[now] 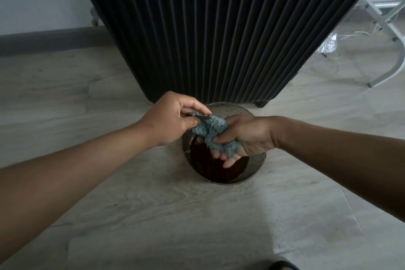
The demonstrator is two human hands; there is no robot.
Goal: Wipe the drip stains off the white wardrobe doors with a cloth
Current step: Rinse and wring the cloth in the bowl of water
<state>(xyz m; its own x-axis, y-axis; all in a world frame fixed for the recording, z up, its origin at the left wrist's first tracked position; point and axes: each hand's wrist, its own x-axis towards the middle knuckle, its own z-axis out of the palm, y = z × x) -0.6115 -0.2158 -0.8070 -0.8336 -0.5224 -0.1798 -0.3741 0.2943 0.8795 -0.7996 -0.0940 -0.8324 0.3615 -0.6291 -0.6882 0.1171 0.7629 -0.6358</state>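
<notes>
Both hands met over a metal bowl [232,110] standing on the pale wood-look floor [87,94].

- Left hand [173,119], at the bowl's 10 o'clock: fingers and thumb pinched 1 end of the blue-grey cloth [211,130]; the fingers looked wet.
- Right hand [245,138], at 3 o'clock: fingers curled round the cloth's other end, with some fabric hanging below the palm.
- The cloth was bunched between the 2 hands, above dark liquid in the bowl. This read as wringing or rinsing.
- A dark pleated curtain [219,28] hung at 12 o'clock and a white metal frame [394,59] stood at 2 o'clock.

Progress: no white wardrobe doors were in view, so it could not be told whether any stains were already wiped. Judged a cloth-prep or rinse step. What was left: carry the cloth to the doors and wipe the drips.
</notes>
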